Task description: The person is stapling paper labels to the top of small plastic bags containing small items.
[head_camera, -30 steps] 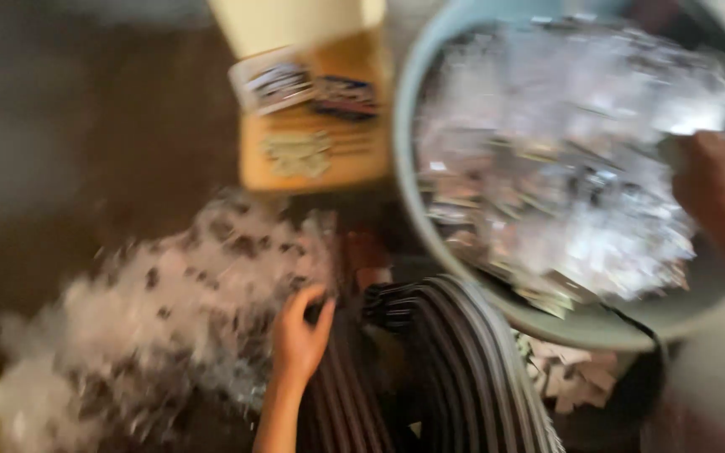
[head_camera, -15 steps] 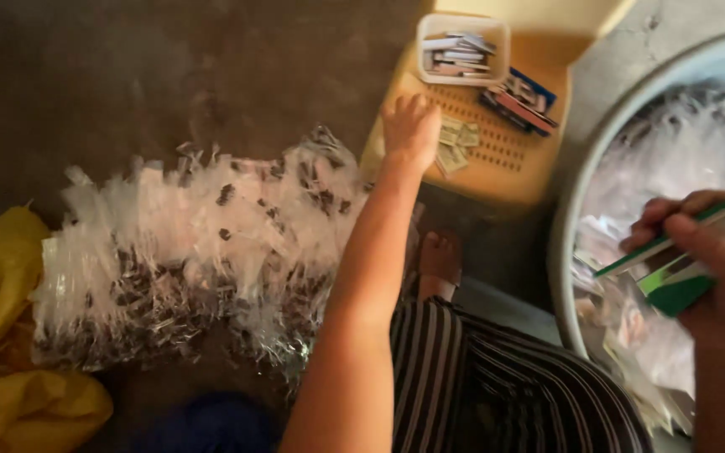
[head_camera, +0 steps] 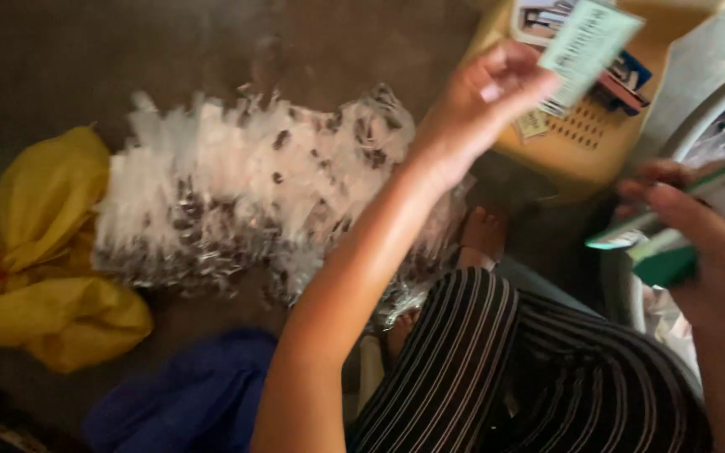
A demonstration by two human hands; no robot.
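My left hand (head_camera: 487, 94) is raised over the yellow plastic stool (head_camera: 585, 147) and pinches a pale green paper card (head_camera: 587, 44) between thumb and fingers. My right hand (head_camera: 691, 228) at the right edge grips a green-and-white flat packet (head_camera: 666, 243). A heap of small clear plastic packets with dark contents (head_camera: 253, 193) lies on the floor to the left of my left arm. My striped trousers (head_camera: 497, 369) and a bare foot (head_camera: 482, 235) show below.
The stool top carries a small white box of cards (head_camera: 547, 17) and printed slips. A large pale basin (head_camera: 698, 109) with clear packets sits at right. A yellow bag (head_camera: 44, 243) and blue cloth (head_camera: 186, 394) lie on the dark floor at left.
My left hand has lifted off the stool with a pale green card in it. The view has shifted closer and to the left; my right hand still holds the green packet.
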